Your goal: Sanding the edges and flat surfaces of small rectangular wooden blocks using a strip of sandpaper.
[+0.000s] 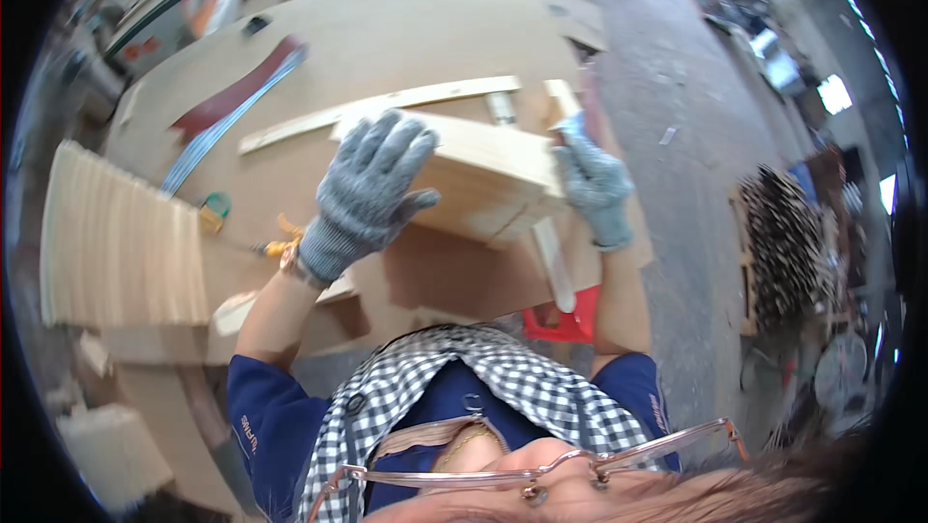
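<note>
A stack of pale wooden boards or a thick wooden block (483, 170) stands at a slant on the table in front of me; I cannot tell which. My left hand (367, 189), in a grey knit glove, reaches over its left end, fingers stretched and thumb apart. At its right end is my right hand (594, 185), gloved the same way, fingers curled in and partly blurred. Whatever those fingers close on is hidden. A short pale wood piece (559, 98) shows just beyond them. Behind the block lies a long narrow wood strip (387, 102), and another strip (554, 267) sticks out below it.
Upright boards (126, 243) are stacked at the table's left. On the tabletop (406, 20) lie a dark red piece (242, 88) with blue-white strips, a green tape roll (217, 204) and a yellow-handled tool (282, 238). A red plastic stool or crate (565, 318) is below the near edge.
</note>
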A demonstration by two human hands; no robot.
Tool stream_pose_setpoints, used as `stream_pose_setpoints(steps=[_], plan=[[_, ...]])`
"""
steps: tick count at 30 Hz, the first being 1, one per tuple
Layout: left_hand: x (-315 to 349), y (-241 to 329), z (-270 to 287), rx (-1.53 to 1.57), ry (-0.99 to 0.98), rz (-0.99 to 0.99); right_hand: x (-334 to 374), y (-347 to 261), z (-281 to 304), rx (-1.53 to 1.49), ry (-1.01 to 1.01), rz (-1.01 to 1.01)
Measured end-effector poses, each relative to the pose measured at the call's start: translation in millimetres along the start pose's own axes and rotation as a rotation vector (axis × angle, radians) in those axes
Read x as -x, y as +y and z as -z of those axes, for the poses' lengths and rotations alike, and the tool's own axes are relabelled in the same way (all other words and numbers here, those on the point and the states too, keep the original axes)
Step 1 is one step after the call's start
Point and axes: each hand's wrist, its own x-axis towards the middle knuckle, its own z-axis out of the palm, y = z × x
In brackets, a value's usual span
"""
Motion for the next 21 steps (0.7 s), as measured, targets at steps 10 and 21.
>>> stream_pose_setpoints(steps=[10,21], plan=[[-72.5,15.7,-83.4,0.151,-0.079,-0.035,26.7,-42.8,11.4,0.128,-0.102,-0.004],[-73.1,19.4,-83.1,0.128,-0.128,-0.015,-15.1,-15.4,-23.8,0.273,-0.025,-0.089]])
